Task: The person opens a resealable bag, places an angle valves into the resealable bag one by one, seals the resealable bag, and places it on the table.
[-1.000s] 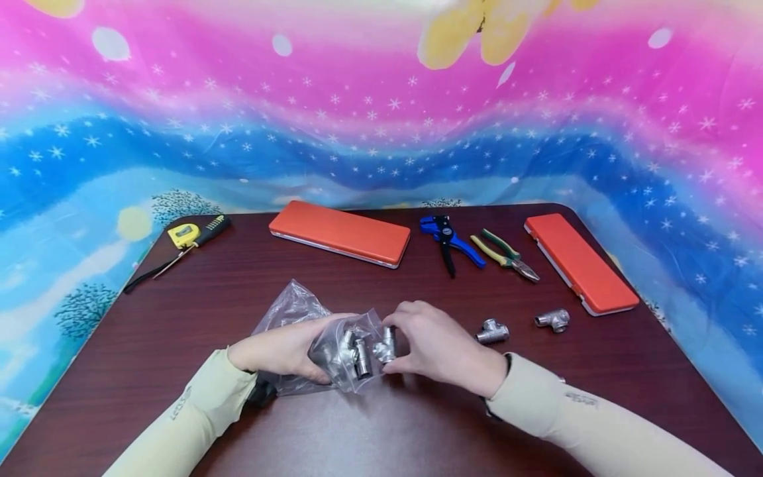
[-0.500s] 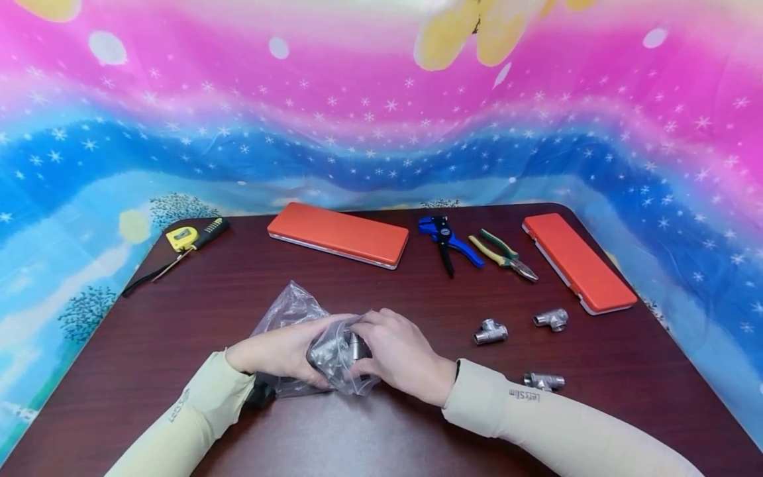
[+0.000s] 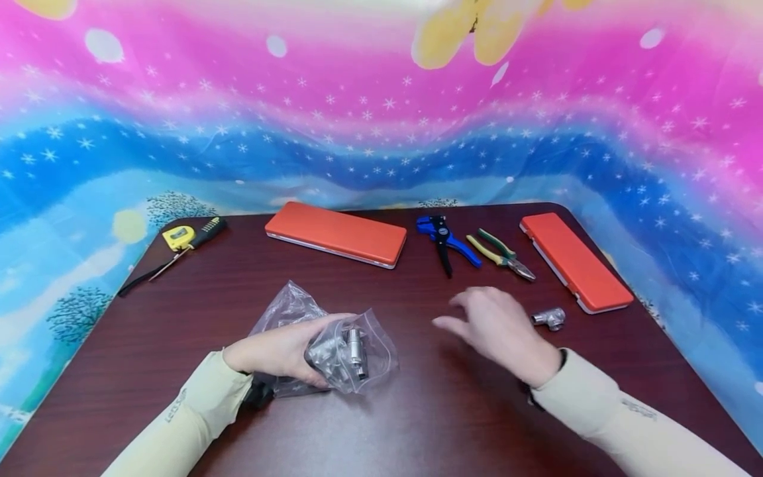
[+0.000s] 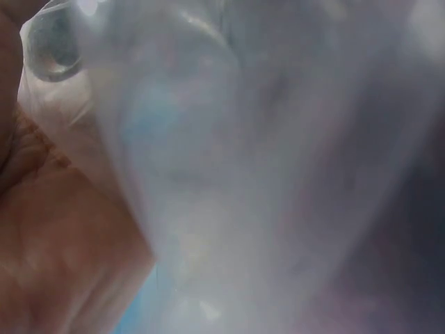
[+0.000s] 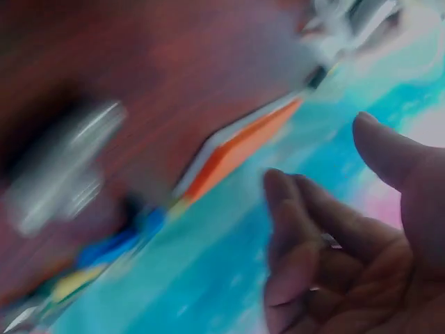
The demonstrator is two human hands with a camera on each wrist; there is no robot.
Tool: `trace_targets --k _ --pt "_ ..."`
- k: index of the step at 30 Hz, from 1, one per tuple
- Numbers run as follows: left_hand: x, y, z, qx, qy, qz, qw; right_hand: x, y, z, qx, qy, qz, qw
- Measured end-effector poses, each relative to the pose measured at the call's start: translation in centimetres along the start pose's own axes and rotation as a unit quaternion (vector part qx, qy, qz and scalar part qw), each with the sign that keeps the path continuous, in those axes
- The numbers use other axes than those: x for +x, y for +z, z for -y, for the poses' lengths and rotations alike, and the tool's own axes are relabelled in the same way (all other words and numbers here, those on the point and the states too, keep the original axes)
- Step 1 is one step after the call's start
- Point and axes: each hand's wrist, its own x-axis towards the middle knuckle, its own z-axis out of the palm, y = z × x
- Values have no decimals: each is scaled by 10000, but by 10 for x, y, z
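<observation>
L fingers (image 3: 322, 331) round crinkly clear bag (image 3: 357, 344) w/ shiny metal fittings (image 3: 348, 348); R hand (image 3: 497, 324) loose, empty

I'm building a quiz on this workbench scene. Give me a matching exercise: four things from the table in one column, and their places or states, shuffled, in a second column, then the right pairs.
Things:
1. plastic bag
2. tape measure
3. blue-handled tool
4. right hand

Places or states:
A. at the far left corner of the table
B. above the table, holding nothing, fingers loose
C. under the left hand, with metal fittings inside
D. between the orange case at the back and the green-and-yellow pliers

Pairs: 1-C, 2-A, 3-D, 4-B
</observation>
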Motion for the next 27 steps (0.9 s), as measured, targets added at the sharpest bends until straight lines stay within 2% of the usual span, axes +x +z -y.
trace_targets --k 5,9,11,20,23,27 --pt "-2 0 1 11 102 -62 9999 -21 -1 -34 -305 1041 430 9932" --pt "-3 1 3 19 264 -150 9995 -28 6 -43 -392 1510 875 9839" --pt "-2 2 3 -22 284 -164 9995 -28 10 -44 -361 1589 989 9817" --pt "-1 2 2 -10 164 -159 9997 -18 18 -40 -198 1617 1300 9780" --pt "-1 1 1 40 174 -160 9997 -15 20 -41 -251 1331 1181 9837" --pt "-1 1 0 62 185 -145 9997 -12 21 -40 -234 657 635 9955"
